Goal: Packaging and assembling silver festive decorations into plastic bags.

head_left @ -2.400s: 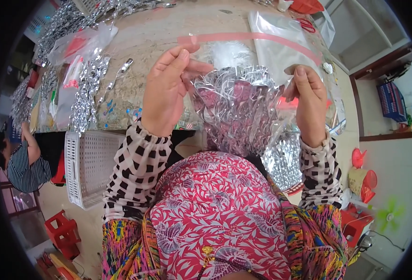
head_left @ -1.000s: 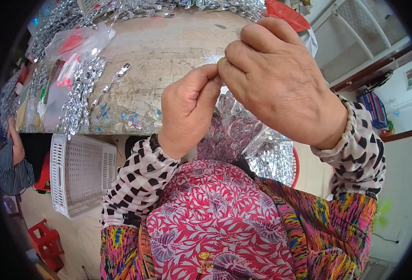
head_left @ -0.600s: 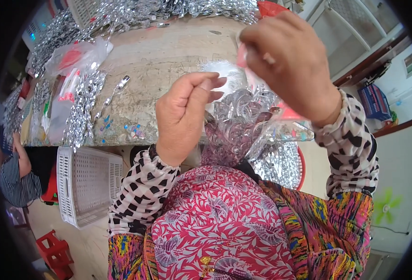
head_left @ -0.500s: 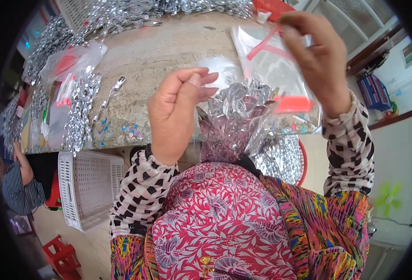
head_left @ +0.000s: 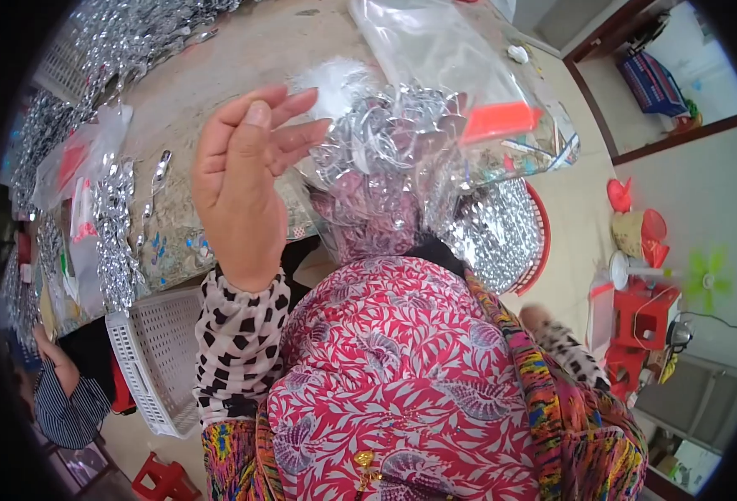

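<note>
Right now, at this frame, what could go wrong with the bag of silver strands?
The filled clear bag sits at the edge of the table with the right hand low and away from it, so it might slip or tip. The silver strands bunched at its top could snag on the left hand, whose fingers are close by. Any spilled strands might drop toward the red-rimmed basket.

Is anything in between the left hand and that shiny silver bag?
Nothing visible stands between the left hand and the clear bag of silver pieces. The white fluffy clump lies farther back, on the table.
</note>
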The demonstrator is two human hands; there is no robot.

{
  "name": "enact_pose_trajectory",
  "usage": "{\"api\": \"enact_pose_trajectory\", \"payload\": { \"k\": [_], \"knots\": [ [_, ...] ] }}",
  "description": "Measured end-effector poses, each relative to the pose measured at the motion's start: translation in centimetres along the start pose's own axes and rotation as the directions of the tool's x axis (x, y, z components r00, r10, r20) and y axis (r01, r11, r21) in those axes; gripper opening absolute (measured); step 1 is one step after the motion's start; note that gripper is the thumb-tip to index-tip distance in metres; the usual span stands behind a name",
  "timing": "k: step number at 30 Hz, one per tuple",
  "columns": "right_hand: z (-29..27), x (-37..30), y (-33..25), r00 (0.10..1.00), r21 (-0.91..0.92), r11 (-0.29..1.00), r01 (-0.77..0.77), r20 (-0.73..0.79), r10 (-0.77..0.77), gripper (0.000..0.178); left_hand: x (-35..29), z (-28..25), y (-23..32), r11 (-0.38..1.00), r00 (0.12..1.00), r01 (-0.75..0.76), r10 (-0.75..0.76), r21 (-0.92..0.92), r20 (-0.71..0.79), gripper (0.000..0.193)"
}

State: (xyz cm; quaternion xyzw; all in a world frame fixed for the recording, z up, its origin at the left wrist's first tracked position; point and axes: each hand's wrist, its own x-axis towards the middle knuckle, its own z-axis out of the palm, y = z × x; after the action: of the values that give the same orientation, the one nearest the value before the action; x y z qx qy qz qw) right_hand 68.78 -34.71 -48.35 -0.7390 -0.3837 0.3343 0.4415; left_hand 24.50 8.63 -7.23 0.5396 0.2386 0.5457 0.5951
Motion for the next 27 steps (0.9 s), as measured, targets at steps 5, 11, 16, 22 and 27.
{"api": "enact_pose_trajectory", "payload": {
  "k": [5,11,16,22,27],
  "knots": [
    [4.7,-1.0,-5.3,0.78,-0.1,0.987,0.125,0.624,-0.036,0.048,0.3,3.0,-0.8,0.999,1.0,-0.011,0.01,0.052,0.023,0.027],
    [4.9,8.0,-31.3,0.177,-0.391,0.92,0.032,0.908,0.38,0.045,1.8,6.0,-0.5,0.997,0.999,-0.044,0.045,0.067,-0.014,0.028],
    [-0.2,15.7,-45.2,0.991,0.056,0.995,0.088,0.099,-0.093,0.026,1.5,7.0,0.4,0.996,0.998,-0.046,0.048,0.079,-0.032,0.028],
    [5.8,18.9,-52.1,0.9,0.375,0.864,0.337,0.142,-0.413,0.03,1.3,6.2,0.3,0.999,0.999,-0.035,0.035,0.041,-0.013,0.028],
    [8.4,20.8,-53.5,0.754,0.324,0.887,0.33,0.475,-0.454,0.022,1.5,5.1,0.7,0.998,1.0,-0.025,0.024,0.055,0.009,0.029]
  ]
}}
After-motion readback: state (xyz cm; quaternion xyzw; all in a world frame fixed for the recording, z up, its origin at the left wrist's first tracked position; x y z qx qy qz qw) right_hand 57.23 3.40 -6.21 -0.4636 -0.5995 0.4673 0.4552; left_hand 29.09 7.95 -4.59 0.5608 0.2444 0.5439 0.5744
